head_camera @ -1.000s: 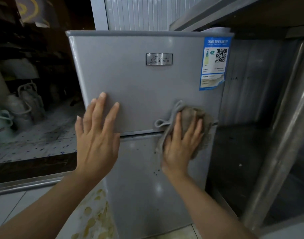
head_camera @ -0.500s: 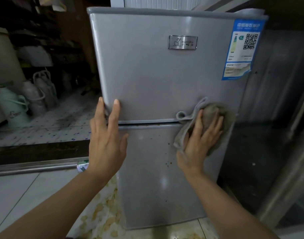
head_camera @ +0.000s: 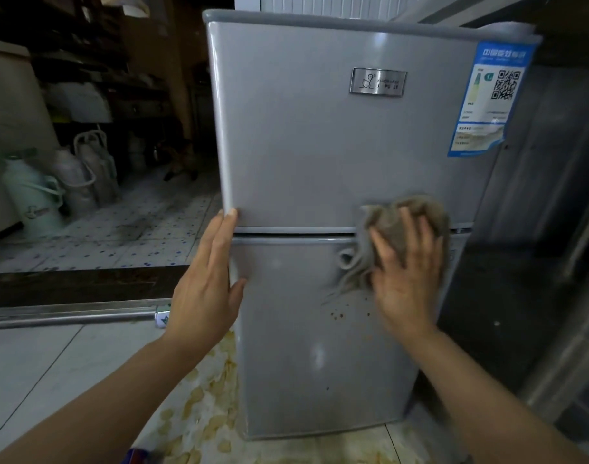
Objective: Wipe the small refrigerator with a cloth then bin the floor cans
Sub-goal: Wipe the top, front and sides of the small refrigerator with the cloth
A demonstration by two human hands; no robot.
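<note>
A small grey two-door refrigerator [head_camera: 313, 155] stands in front of me, with brown specks on its lower door. My right hand [head_camera: 405, 279] presses a grey-brown cloth [head_camera: 390, 229] flat against the door seam, fingers spread and straight. My left hand [head_camera: 207, 283] rests with straight fingers along the refrigerator's left edge at the gap between the doors. A white can [head_camera: 162, 317] lies on the floor by a metal rail, partly hidden behind my left hand. Another can [head_camera: 137, 456] peeks in at the bottom edge.
A blue energy label [head_camera: 490, 98] sits on the upper door's right corner. Yellowish stains [head_camera: 206, 413] spread over the floor tiles at the refrigerator's base. Thermos flasks [head_camera: 35, 195] stand in the dark room at left. A steel frame [head_camera: 567, 329] runs close on the right.
The view has shifted so the refrigerator sits further right. My left hand slid from the door face to its left edge. My right hand moved the cloth down slightly over the seam.
</note>
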